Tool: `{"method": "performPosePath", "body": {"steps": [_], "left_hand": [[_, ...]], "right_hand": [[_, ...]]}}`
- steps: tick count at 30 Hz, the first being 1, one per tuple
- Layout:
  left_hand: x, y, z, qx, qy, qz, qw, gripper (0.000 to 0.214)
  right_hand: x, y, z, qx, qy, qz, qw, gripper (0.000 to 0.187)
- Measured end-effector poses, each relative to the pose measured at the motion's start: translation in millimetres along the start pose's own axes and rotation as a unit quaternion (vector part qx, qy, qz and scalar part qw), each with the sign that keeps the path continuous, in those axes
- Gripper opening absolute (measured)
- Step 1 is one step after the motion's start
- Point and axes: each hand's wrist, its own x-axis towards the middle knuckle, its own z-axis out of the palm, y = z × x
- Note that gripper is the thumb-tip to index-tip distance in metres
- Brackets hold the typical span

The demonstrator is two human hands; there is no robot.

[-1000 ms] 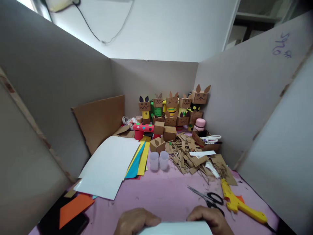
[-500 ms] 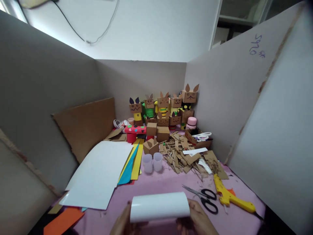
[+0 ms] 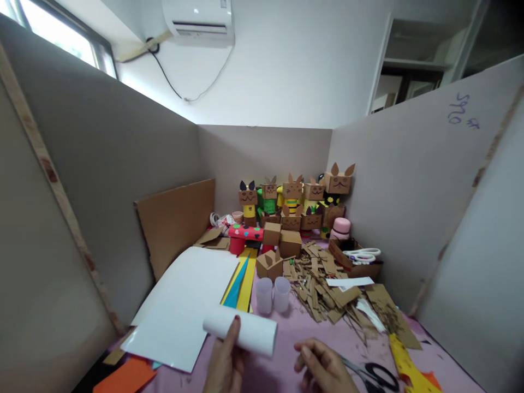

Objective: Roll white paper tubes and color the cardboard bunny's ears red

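A rolled white tube (image 3: 257,334), seemingly glossy paper, is held in my left hand (image 3: 226,363), the thumb over its near side. The tube tilts, its right end lower. My right hand (image 3: 323,367) is off the tube, fingers loosely curled and apart with nothing visible in them. Close to its right side lie black-handled scissors (image 3: 382,376), their blades partly hidden by the hand. White sheets (image 3: 180,297) lie flat to the left of the tube. Two translucent plastic cups (image 3: 264,296) stand just beyond it.
Cardboard scraps (image 3: 321,278) are heaped at centre right. A yellow glue gun (image 3: 405,363) lies at the right front. Cat-faced cardboard figures (image 3: 292,190) stand at the back. A brown cardboard sheet (image 3: 180,224) leans on the left partition. Orange paper (image 3: 125,375) lies front left.
My right hand has let go of the tube and moved right, nearer the scissors. The tube has shifted left and tilted in my left hand. The view has tipped up and turned left.
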Motion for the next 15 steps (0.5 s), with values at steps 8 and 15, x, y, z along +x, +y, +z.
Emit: {"method": "performPosePath", "body": {"steps": [8, 15], "left_hand": [[45.8, -9.6, -2.3, 0.001, -0.036, 0.006, 0.999, 0.04], [64.7, -29.4, -13.9, -0.006, -0.062, -0.028, 0.998, 0.065]], "right_hand": [[67.8, -26.0, -5.4, -0.243, 0.111, -0.161, 0.95, 0.057], [92.9, -30.4, 13.7, -0.374, 0.103, -0.223, 0.894, 0.051]]}}
